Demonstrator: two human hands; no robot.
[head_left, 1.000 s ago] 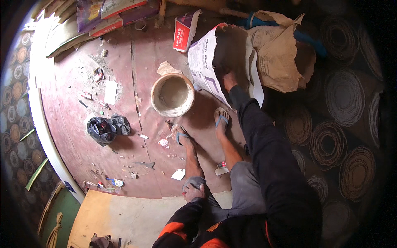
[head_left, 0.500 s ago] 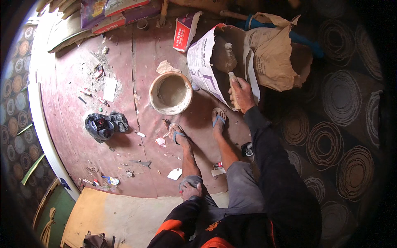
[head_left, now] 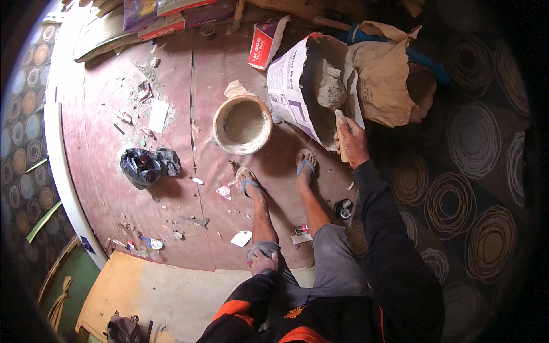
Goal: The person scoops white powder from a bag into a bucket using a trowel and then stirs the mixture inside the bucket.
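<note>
My right hand (head_left: 353,140) is wrapped round the wooden handle of a trowel (head_left: 342,137). The trowel's blade is inside the mouth of a torn white-and-purple paper sack (head_left: 284,86), and a heap of pale grey powder (head_left: 330,86) covers it. My left hand (head_left: 263,262) rests on my left knee with nothing visible in it; some of its fingers are partly hidden. In front of my feet stands a round bucket (head_left: 218,128) with a mortar-smeared rim, holding a wet grey mix (head_left: 243,123).
Beside the sack lies a crumpled brown paper bag (head_left: 380,83) over something blue. A red-and-white packet piece (head_left: 266,46) stands behind the bucket. Left of it sits a black plastic bag (head_left: 140,167), with scraps littering the reddish floor sheet (head_left: 189,228). Stacked sacks (head_left: 166,26) line the back.
My right hand and the trowel have shifted slightly right within the sack, and more powder shows on the blade. My left hand stays on the knee. The whole view has shifted a little.
</note>
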